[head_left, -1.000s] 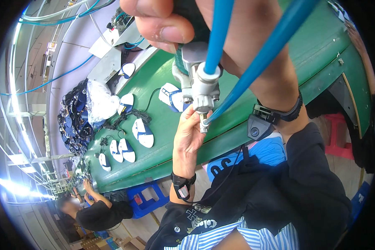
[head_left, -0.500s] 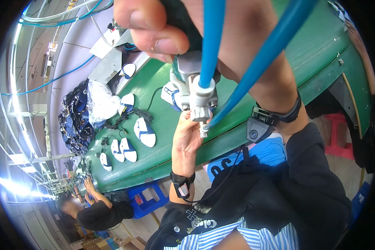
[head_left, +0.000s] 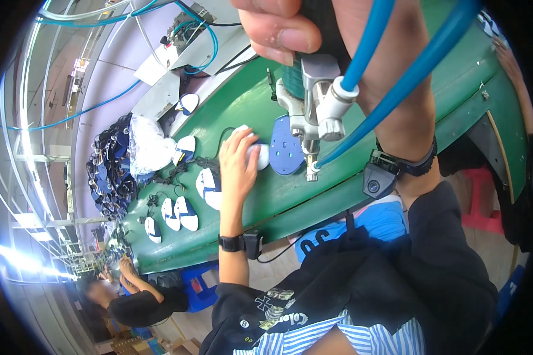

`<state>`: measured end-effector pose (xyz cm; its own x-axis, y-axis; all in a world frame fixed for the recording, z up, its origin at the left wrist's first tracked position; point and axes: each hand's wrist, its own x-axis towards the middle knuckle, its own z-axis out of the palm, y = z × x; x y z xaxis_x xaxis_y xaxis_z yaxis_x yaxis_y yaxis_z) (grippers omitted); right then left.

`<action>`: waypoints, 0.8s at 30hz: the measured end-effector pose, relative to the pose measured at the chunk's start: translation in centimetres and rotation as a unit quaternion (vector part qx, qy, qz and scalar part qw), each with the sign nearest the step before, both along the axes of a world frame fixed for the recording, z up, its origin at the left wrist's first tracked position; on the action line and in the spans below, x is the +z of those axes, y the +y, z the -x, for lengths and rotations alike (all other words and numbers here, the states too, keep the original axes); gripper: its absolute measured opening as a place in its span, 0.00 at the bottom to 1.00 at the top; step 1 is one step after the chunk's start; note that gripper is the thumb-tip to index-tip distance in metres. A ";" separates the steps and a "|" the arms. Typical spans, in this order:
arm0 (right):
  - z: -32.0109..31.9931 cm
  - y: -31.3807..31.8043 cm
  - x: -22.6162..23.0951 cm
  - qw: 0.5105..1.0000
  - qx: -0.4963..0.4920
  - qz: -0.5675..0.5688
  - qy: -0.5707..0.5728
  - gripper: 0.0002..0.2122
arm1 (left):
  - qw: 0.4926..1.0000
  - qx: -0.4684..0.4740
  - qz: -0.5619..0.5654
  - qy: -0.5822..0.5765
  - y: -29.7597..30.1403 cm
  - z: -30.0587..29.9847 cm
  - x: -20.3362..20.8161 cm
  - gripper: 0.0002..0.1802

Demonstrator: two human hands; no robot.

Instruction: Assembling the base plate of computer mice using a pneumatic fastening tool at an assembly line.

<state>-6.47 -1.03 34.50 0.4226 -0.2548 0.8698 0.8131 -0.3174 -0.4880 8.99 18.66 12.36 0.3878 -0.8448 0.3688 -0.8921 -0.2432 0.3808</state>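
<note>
My right hand, high and close to the camera, is closed round a hand-held air tool with a silver nozzle and blue hoses. The nozzle points down above the green bench, beside a flat blue oval mouse base with small holes. To the left of that base, my left hand has its fingers curled over a white and blue computer mouse, mostly covered by them. Another white and blue mouse lies just left of my left wrist, partly behind it.
Several more mice with black cables lie along the green bench. Beyond are a clear plastic bag and a heap of dark blue parts. A co-worker sits at the lower left. A red stool stands at right.
My left hand has moved left from under the nozzle onto the white and blue mouse. The air tool has shifted right with my right hand, and the blue base now shows.
</note>
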 end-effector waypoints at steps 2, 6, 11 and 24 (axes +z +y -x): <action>0.4 -0.3 -0.1 1.000 -0.005 -0.002 0.001 0.10 | 1.000 0.013 -0.001 -0.025 2.1 -1.1 0.2 0.11; 0.8 -0.4 -0.2 1.000 -0.004 -0.006 -0.003 0.10 | 0.994 0.103 -0.042 0.009 8.7 -4.0 0.1 0.12; 0.9 -0.5 0.3 1.000 0.008 0.003 -0.015 0.10 | 0.980 0.174 -0.087 -0.033 15.1 -7.8 -1.6 0.12; 2.3 5.6 3.9 0.926 -0.134 -0.274 0.224 0.16 | 0.956 -0.003 -0.093 0.277 -5.7 3.7 2.8 0.41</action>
